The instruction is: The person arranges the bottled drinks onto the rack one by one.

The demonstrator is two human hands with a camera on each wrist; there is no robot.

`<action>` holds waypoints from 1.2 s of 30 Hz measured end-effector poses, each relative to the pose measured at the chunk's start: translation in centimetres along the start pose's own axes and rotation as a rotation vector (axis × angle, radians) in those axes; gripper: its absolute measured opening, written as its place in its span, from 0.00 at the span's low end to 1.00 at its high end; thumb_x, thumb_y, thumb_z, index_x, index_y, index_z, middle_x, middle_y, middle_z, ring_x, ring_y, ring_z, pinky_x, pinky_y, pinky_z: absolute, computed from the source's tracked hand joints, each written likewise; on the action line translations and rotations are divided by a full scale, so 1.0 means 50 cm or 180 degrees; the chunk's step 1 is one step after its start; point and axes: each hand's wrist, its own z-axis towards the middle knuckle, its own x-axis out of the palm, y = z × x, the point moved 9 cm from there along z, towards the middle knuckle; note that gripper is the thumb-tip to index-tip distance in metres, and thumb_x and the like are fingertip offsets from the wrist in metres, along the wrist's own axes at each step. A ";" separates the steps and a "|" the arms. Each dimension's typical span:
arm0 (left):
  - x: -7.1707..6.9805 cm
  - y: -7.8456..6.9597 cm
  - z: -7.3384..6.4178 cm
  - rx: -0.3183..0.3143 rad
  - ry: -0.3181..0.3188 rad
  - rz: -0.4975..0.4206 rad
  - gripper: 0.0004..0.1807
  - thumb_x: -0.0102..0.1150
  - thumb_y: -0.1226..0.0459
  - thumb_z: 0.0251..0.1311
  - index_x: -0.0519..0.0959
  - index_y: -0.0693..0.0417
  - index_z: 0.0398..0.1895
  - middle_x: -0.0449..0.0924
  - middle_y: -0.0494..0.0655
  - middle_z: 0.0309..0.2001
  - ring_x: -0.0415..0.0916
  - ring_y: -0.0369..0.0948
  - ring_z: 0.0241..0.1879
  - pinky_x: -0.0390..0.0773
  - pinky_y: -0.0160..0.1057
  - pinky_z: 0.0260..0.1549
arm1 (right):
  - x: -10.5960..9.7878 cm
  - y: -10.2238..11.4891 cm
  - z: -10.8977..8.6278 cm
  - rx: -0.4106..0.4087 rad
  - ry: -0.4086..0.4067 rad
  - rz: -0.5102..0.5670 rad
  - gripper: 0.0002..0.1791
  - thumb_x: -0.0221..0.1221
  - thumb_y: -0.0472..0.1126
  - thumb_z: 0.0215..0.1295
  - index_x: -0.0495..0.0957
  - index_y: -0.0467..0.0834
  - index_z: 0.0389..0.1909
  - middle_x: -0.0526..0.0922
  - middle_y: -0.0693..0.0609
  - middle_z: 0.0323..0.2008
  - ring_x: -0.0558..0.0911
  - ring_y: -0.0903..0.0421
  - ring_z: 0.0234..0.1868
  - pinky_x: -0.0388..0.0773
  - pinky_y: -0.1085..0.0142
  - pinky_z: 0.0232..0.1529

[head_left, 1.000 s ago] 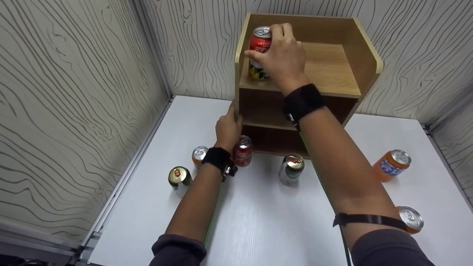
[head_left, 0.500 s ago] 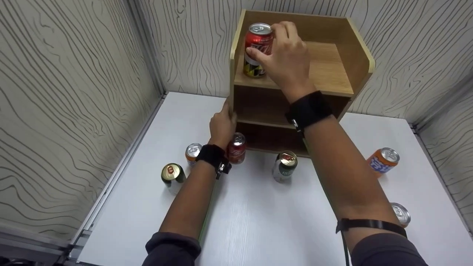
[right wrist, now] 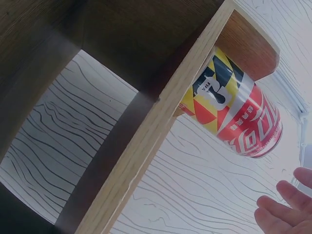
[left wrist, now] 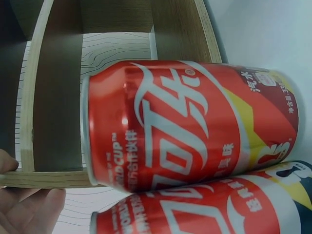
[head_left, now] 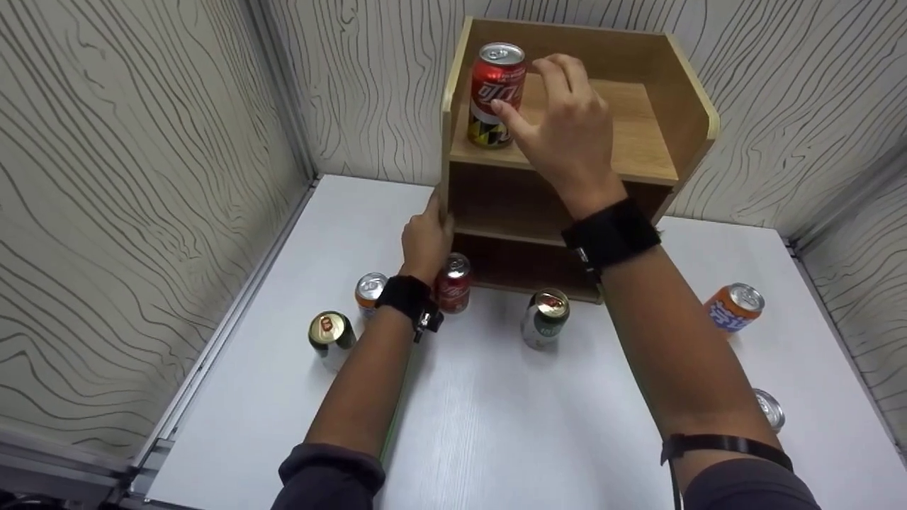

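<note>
A red soda can (head_left: 498, 92) with a yellow-and-black lower band stands upright on the shelf unit's top board (head_left: 609, 134), by its left side. Just right of that can is my right hand (head_left: 574, 127), fingers spread and holding nothing; in the right wrist view its fingertips (right wrist: 287, 200) are apart from the can (right wrist: 239, 107). My left hand (head_left: 425, 244) grips the front edge of the unit's left side panel (left wrist: 58, 179), thumb and fingers on either side. Beside that hand, two red cans fill the left wrist view, one nearer the unit (left wrist: 190, 126) and another partly cut off (left wrist: 204, 209).
A green-and-white can (head_left: 545, 319) stands before the wooden unit (head_left: 524, 234). On the left are another green can (head_left: 331, 336) and an orange one (head_left: 370, 290), partly behind my wrist. Two more cans stand right: an orange one (head_left: 735, 308) and one half hidden by my forearm (head_left: 769, 409).
My right hand has let go of the red can on the top board and drawn back to the right. The camera view shifted slightly; my left hand stays on the panel.
</note>
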 end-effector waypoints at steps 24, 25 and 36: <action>-0.004 -0.003 0.001 0.0069 -0.0069 -0.0064 0.25 0.58 0.62 0.74 0.73 0.54 0.73 0.91 0.63 0.40 0.91 0.57 0.38 0.86 0.57 0.37 | -0.047 0.002 -0.061 -0.0352 -0.0259 -0.0070 0.38 0.67 0.61 0.67 0.79 0.30 0.59 0.82 0.32 0.60 0.83 0.34 0.62 0.81 0.45 0.65; -0.004 -0.003 0.001 0.0074 -0.0068 -0.0068 0.26 0.58 0.62 0.74 0.72 0.53 0.73 0.91 0.63 0.40 0.90 0.57 0.37 0.86 0.57 0.37 | -0.049 -0.002 -0.064 -0.0329 -0.0263 -0.0058 0.37 0.67 0.60 0.67 0.79 0.30 0.59 0.82 0.32 0.60 0.83 0.34 0.62 0.80 0.45 0.65; 0.001 0.002 0.002 0.0083 -0.0053 -0.0046 0.24 0.59 0.62 0.73 0.74 0.55 0.70 0.90 0.63 0.36 0.89 0.58 0.34 0.85 0.57 0.35 | -0.080 -0.023 -0.104 -0.0218 -0.0421 0.0016 0.36 0.66 0.60 0.67 0.81 0.31 0.57 0.84 0.33 0.59 0.82 0.33 0.64 0.83 0.43 0.61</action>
